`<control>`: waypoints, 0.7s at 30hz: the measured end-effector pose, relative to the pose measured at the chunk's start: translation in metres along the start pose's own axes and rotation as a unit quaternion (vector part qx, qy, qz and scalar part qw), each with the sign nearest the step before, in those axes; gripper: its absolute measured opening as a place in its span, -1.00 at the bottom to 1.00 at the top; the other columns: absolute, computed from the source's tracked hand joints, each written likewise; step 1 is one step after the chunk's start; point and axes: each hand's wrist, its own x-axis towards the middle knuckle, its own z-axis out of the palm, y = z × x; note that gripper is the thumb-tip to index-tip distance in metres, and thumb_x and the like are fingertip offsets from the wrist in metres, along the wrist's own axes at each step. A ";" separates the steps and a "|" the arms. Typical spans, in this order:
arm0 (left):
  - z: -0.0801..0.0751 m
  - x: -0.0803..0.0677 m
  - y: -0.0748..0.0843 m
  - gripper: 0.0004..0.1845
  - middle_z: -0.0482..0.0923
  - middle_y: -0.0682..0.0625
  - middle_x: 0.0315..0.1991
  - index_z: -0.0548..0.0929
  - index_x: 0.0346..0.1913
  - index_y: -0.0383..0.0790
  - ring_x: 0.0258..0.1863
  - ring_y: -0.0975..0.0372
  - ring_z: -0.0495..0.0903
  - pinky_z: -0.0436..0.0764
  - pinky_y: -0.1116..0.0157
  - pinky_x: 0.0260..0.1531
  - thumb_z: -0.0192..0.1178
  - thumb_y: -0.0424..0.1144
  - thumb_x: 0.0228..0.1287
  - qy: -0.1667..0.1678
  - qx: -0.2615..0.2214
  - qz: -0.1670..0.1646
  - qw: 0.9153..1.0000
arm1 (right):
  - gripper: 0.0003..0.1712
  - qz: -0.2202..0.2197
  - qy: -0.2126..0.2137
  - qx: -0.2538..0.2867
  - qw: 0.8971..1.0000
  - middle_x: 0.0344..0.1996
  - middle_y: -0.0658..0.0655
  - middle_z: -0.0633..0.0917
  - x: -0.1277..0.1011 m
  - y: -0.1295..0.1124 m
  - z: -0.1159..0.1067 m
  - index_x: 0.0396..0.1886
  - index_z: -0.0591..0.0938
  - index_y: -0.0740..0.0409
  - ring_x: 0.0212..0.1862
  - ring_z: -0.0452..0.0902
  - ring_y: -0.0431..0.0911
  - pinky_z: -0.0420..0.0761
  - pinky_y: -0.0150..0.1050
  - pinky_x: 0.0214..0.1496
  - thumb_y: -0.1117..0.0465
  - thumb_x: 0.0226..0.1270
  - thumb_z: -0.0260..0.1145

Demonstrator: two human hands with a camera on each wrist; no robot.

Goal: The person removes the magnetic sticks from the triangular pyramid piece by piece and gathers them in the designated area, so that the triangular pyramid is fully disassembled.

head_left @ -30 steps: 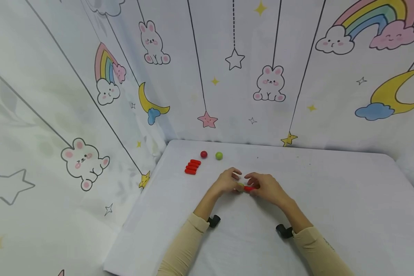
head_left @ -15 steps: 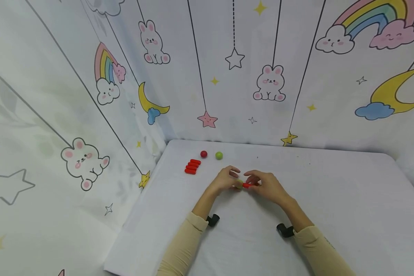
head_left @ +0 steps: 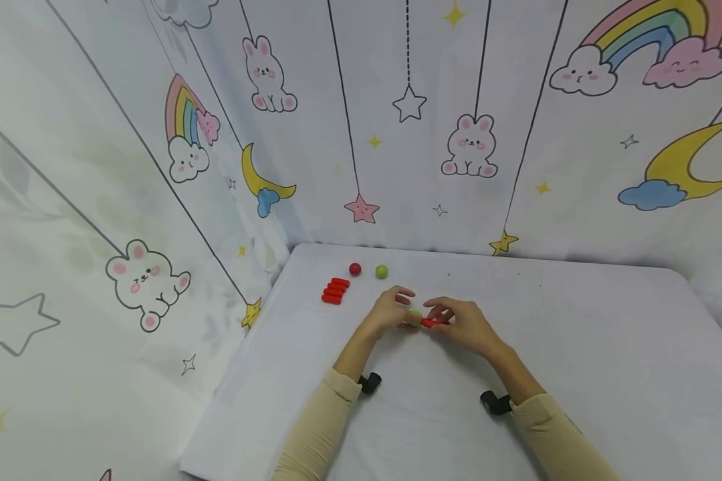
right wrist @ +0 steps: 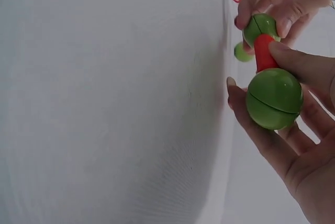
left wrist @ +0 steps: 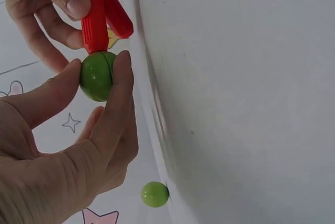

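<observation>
Thumb and fingers of my left hand [head_left: 391,311] pinch a glossy green ball [left wrist: 96,76] with a seam around it. One end of a red rod [left wrist: 95,22] meets this ball, and a second green ball [right wrist: 275,98] sits at the rod's other end. My right hand [head_left: 468,325] grips that rod, its thumb lying along it near the second ball. In the left wrist view another red rod [left wrist: 119,14] slants out beside the first from near the second ball. Both hands are close together over the middle of the table, partly hiding the pieces in the head view.
Several red rods [head_left: 335,291] lie in a row on the white table [head_left: 577,347], left of the hands. A red ball [head_left: 355,269] and a loose green ball [head_left: 382,272] rest behind them. A patterned cloth [head_left: 313,153] hangs along the back and left.
Both hands have shifted slightly away from the body, the left also a little leftward. More of the green ball in the left hand shows now. The loose pieces have stayed put.
</observation>
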 end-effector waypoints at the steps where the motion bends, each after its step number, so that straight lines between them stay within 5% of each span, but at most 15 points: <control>1: 0.000 0.000 0.000 -0.33 0.48 -0.35 0.24 0.52 0.32 -0.39 -0.22 0.09 0.69 0.79 0.10 -0.17 0.48 -0.55 0.12 0.001 0.001 0.001 1.000 | -0.39 -0.001 0.004 0.001 1.000 -0.21 0.04 0.82 0.000 0.000 0.001 0.19 0.69 0.13 -0.23 0.73 -0.07 0.71 -0.15 -0.18 0.45 0.12 0.61; 6: 0.000 0.000 0.001 -0.34 0.46 -0.40 0.26 0.52 0.32 -0.41 -0.22 0.09 0.68 0.79 0.07 -0.15 0.47 -0.56 0.12 0.005 0.000 0.008 1.000 | -0.32 0.004 0.016 0.010 1.000 -0.23 0.02 0.83 0.000 0.004 0.004 0.25 0.67 0.12 -0.26 0.75 -0.11 0.72 -0.15 -0.20 0.46 0.09 0.62; 12: -0.018 -0.001 0.001 -0.37 0.49 -0.37 0.26 0.54 0.31 -0.38 -0.16 0.08 0.68 0.79 0.15 -0.15 0.43 -0.59 0.14 0.070 0.010 0.007 0.997 | -0.24 0.046 0.007 0.013 0.999 -0.20 -0.04 0.81 -0.002 0.007 0.003 0.36 0.59 0.08 -0.20 0.73 -0.11 0.71 -0.22 -0.16 0.42 0.14 0.61; 21: -0.041 0.009 0.010 -0.39 0.35 -0.46 0.39 0.48 0.36 -0.39 -0.13 0.05 0.71 0.76 0.06 -0.05 0.38 -0.58 0.24 0.034 -0.034 0.042 0.998 | -0.31 0.059 -0.010 0.011 0.998 -0.20 -0.05 0.79 -0.001 0.011 0.001 0.31 0.64 0.11 -0.16 0.70 -0.11 0.70 -0.21 -0.12 0.40 0.15 0.61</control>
